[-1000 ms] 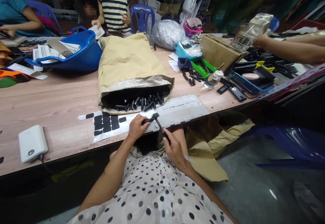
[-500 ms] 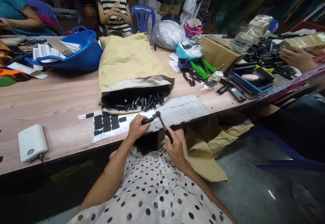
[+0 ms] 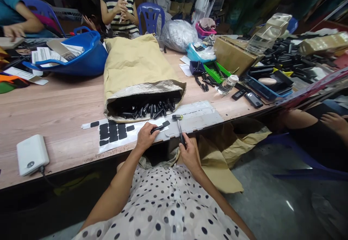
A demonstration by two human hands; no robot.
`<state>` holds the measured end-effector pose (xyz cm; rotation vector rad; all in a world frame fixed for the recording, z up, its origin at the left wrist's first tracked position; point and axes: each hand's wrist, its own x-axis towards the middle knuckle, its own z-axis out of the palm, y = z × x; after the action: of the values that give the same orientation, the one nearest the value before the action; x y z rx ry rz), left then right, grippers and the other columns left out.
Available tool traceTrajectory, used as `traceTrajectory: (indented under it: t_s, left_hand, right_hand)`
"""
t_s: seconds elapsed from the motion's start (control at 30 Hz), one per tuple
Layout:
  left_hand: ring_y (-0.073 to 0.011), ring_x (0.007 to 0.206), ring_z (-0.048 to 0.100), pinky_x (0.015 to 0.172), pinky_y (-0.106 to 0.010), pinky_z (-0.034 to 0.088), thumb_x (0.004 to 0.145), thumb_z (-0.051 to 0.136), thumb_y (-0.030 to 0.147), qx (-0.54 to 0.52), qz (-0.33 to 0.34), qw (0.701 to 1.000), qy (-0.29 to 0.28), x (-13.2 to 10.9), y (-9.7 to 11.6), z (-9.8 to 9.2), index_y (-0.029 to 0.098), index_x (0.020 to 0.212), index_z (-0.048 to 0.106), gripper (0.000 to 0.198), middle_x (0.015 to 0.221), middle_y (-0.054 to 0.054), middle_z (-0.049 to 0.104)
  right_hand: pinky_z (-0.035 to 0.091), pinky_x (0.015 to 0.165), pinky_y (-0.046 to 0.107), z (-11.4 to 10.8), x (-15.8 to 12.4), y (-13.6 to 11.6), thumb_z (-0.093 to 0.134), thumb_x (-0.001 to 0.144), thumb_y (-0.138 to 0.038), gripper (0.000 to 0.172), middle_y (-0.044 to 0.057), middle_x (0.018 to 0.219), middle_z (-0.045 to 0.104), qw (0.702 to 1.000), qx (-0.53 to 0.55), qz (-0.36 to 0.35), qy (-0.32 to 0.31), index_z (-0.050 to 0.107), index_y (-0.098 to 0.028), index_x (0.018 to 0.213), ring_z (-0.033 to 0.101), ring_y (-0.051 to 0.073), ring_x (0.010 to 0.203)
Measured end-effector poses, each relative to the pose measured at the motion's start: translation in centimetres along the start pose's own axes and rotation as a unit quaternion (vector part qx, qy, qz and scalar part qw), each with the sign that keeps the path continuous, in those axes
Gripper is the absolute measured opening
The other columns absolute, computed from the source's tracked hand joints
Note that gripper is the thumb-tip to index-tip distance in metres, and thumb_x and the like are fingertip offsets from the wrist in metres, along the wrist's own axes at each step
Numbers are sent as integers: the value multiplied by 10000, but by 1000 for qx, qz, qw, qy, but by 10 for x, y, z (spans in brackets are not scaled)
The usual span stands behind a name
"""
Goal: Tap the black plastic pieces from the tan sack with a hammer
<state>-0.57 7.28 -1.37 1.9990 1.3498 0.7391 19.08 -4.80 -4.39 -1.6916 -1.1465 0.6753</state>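
Closed around a black pen-like piece (image 3: 157,128), my left hand (image 3: 145,137) rests at the table's front edge. The piece points right, its tip by a black rounded patch (image 3: 166,123) on the white sheet (image 3: 141,127). My right hand (image 3: 189,155) grips the dark handle of a small mallet (image 3: 178,124), whose black and yellow head is above the grey board (image 3: 199,116), right of the piece and apart from it. Several black patches (image 3: 112,133) lie on the sheet left of my left hand. Behind them, an open paper sack (image 3: 138,62) holds many black pieces (image 3: 152,109).
A white power bank (image 3: 32,154) with a cable lies on the left. Further back are a blue basket (image 3: 78,57), a green tray (image 3: 216,72), a clear bottle (image 3: 227,85) and a cardboard box (image 3: 233,55). Other people sit or stand around the table.
The mallet head has moved right, away from the black piece, and turned so its yellow face shows. My left hand has barely moved. At right, a co-worker's hand has left the wrapped package.
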Motion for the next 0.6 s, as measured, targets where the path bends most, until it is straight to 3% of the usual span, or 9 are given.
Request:
traceTrajectory:
  t_s: [0.17,0.6]
  left_hand:
    - [-202,879,627,822,-327,518,889,566,353,-11,-4,1000,1,0,0,-1,245,968,703,192,963,-30,662]
    - [-200,913,622,837,-318,505,930,493,330,-25,1,1000,5,-1,1,-4,240,980,693,225,980,-32,659]
  right_hand:
    - [497,1090,435,-5,2,3,515,908,-282,565,111,1377,635,999,-15,-19,-26,539,-228,1470,599,260,1263]
    - [473,1120,455,-1,4,6,522,876,-254,565,125,1342,658,1000,-2,-15,-11,574,-194,1436,610,270,1259]
